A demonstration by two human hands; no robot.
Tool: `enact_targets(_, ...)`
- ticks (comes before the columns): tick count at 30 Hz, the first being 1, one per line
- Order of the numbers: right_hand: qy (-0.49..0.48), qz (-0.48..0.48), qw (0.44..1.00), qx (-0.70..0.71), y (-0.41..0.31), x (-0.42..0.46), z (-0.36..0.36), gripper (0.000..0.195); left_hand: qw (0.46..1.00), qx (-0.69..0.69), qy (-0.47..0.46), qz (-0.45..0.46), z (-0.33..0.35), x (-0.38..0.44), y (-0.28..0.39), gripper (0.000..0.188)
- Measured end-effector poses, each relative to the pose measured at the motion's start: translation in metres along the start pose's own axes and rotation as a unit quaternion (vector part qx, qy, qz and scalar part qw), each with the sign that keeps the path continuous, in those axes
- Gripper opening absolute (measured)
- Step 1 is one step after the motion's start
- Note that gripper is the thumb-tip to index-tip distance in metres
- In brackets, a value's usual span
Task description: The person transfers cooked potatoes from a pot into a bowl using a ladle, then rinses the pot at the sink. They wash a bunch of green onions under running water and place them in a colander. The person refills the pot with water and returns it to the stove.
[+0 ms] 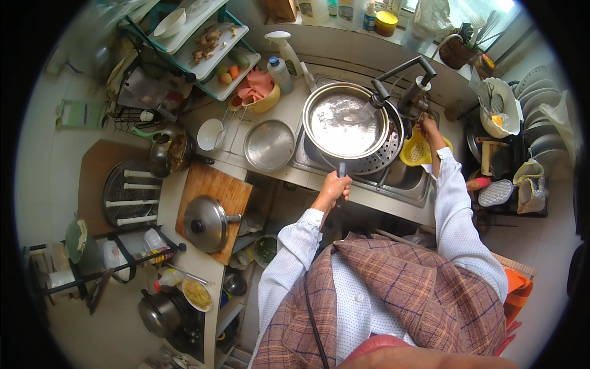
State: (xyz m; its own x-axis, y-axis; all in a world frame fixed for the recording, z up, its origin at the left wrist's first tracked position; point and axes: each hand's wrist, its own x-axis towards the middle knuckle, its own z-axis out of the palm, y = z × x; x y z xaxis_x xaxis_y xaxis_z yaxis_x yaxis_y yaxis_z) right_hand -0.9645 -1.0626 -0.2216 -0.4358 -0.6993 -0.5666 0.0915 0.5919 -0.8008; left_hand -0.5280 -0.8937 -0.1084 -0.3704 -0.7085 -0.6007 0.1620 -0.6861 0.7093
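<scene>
My left hand (335, 188) is closed around the handle of a steel pan (346, 121) held over the sink. Water runs from the dark faucet (382, 87) into the pan, and shiny liquid covers its bottom. Beneath the pan's right side shows a perforated steel insert (385, 152). My right hand (428, 125) is at the faucet's lever, its fingers partly hidden, so its grip is hard to tell. A yellow plastic colander (416, 150) lies under my right wrist. Left of the pan, a round steel dish (269, 145) rests on the counter.
A white bowl (211, 134) and a yellow bowl with pink gloves (263, 102) stand on the left counter. A lidded pan (206, 223) sits on a wooden cutting board (239, 191). Plates (544, 101) fill a rack at right. Bottles (280, 74) stand behind the counter.
</scene>
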Motion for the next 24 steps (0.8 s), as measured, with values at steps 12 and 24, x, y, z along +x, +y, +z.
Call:
enact_targets(12, 0.049, -0.044, 0.995, 0.069, -0.014, 0.023, -0.015, 0.058, 1.000, 0.007, -0.003, -0.010, -0.004, -0.027, -0.010, 0.012)
enact_targets(24, 0.074, -0.066, 0.955, 0.280, 0.019, 0.071, -0.005, 0.047, 1.000, -0.010, 0.007, -0.002, -0.047, -0.162, -0.041, 0.011)
